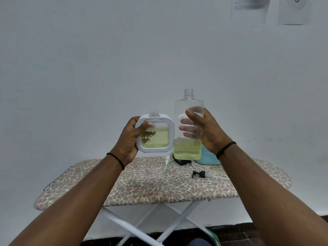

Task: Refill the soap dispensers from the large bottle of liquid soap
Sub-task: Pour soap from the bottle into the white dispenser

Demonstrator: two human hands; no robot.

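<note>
My left hand [130, 139] holds a square white-framed soap dispenser [156, 137] upright above the board; its neck is open and yellow-green soap fills about two thirds of its window. My right hand [205, 132] grips the large clear soap bottle [188, 110], also upright and uncapped, with yellow-green soap in its bottom quarter. The two containers are side by side, almost touching. A white pump head [166, 161] with its tube lies on the board below the dispenser. A black pump cap [198, 174] lies to the right of it.
An ironing board [142, 185] with a spotted cover stands on white crossed legs against a white wall. A light blue ribbed container [207, 158] and a black object [182, 162] sit at the board's far edge behind the bottle. Papers hang on the wall, upper right.
</note>
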